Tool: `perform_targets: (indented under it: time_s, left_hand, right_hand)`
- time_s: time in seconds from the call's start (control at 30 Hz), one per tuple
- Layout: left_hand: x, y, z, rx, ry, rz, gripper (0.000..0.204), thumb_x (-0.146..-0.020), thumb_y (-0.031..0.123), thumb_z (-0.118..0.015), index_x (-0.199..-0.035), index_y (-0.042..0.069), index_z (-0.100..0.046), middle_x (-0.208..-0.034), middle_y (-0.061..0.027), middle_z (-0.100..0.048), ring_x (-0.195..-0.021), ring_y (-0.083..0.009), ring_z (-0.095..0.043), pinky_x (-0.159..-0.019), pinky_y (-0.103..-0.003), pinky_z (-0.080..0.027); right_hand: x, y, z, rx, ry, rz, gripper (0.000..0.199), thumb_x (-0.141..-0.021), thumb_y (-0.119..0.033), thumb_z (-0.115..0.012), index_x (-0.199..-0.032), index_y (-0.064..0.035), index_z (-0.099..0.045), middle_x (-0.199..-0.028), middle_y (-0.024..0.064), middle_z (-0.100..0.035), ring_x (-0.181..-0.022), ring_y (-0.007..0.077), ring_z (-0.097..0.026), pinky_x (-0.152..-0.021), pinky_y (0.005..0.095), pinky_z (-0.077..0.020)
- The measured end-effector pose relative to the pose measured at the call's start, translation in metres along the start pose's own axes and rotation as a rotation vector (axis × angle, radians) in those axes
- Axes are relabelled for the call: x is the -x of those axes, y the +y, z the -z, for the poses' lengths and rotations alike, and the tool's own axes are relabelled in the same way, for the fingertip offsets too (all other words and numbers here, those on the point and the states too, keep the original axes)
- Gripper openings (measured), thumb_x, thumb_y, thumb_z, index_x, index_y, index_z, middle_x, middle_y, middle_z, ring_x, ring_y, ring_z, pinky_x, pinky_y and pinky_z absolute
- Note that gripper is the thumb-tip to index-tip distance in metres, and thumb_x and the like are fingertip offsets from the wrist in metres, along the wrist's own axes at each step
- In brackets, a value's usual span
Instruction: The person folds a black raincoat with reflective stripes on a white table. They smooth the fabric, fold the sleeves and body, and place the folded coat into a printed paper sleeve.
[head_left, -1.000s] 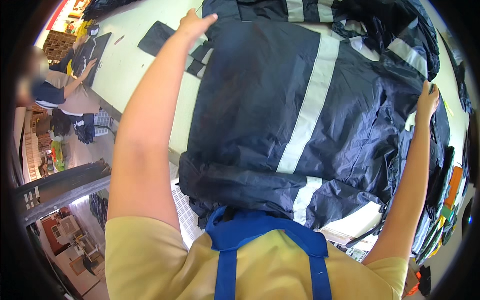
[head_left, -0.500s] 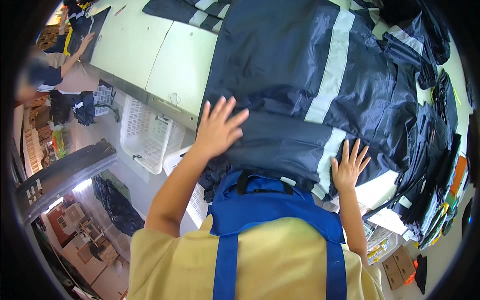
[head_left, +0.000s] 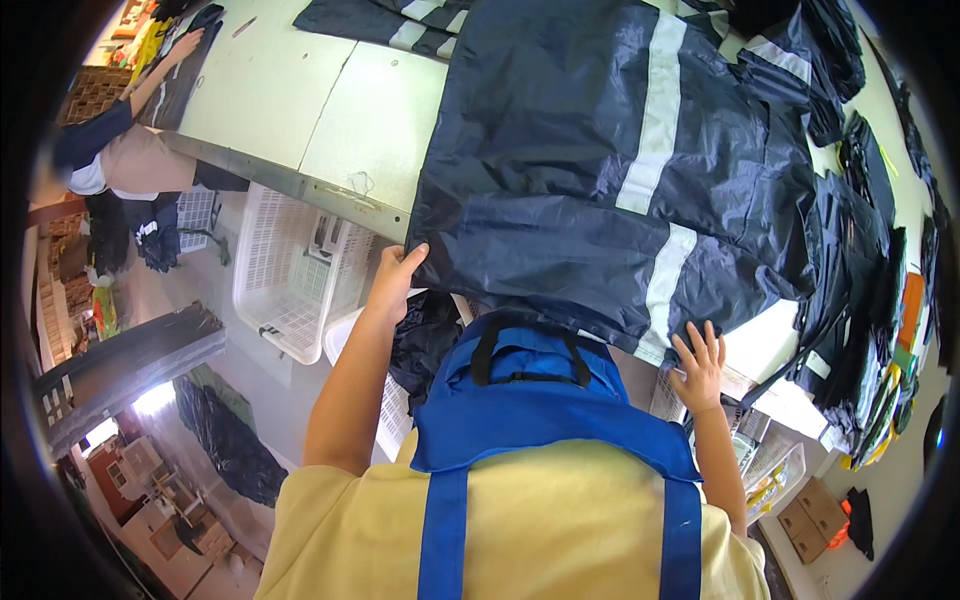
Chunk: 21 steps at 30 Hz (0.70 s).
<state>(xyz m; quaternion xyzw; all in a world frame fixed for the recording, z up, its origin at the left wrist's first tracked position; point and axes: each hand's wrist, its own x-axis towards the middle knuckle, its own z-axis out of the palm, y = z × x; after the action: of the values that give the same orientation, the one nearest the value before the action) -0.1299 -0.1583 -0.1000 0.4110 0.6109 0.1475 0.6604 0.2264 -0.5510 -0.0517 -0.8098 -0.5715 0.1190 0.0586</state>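
Observation:
A dark navy, shiny rain garment (head_left: 540, 130) with pale reflective strips (head_left: 652, 120) lies spread over the light worktable (head_left: 375, 110). Its near edge reaches the front of the table by my body. At the garment's near left corner, my left hand (head_left: 393, 285) is closed on the edge, thumb on top and the other fingers partly hidden. My right hand (head_left: 700, 368) rests at the near hem just right of the lower strip, with fingers spread and the fingertips touching the cloth.
Further dark garments (head_left: 385, 25) lie at the back, and a hanging pile (head_left: 850, 330) covers the right side. White plastic baskets (head_left: 290, 280) stand below the table's left edge. Another person (head_left: 125, 150) handles dark cloth at the far left. Cardboard boxes (head_left: 812, 520) sit low right.
My left hand has moved from lying open on the cloth down to the garment's left corner and closed there. My right hand has slid back toward the near hem.

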Motion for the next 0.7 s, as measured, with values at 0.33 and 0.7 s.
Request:
perform_targets:
  time_s: [0.33,0.7]
  left_hand:
    - [0.098,0.106,0.009,-0.234,-0.266,0.006,0.073,-0.082,0.002,-0.054,-0.147,0.021,-0.026,-0.085,-0.0101,-0.063,-0.072,-0.0150,-0.061,-0.052,-0.025,-0.049]
    - [-0.075,0.157,-0.017,-0.070,-0.527,0.180,0.046,-0.088,0.052,-0.058,-0.088,0.006,-0.055,-0.075,-0.0037,-0.062,-0.070,-0.0134,-0.062,-0.057,-0.024,-0.047]
  right_hand:
    - [0.018,0.011,0.049,-0.598,-0.071,-0.324,0.020,-0.083,-0.008,-0.061,-0.099,0.0038,-0.063,-0.103,0.0170,-0.065,-0.106,0.0323,-0.057,-0.104,0.0431,-0.0367]
    - [-0.204,0.113,0.069,0.073,0.201,-0.141,0.028,-0.095,-0.026,-0.047,-0.093,-0.0025,-0.062,-0.093,0.0197,-0.062,-0.085,0.0405,-0.058,-0.073,0.0467,-0.0464]
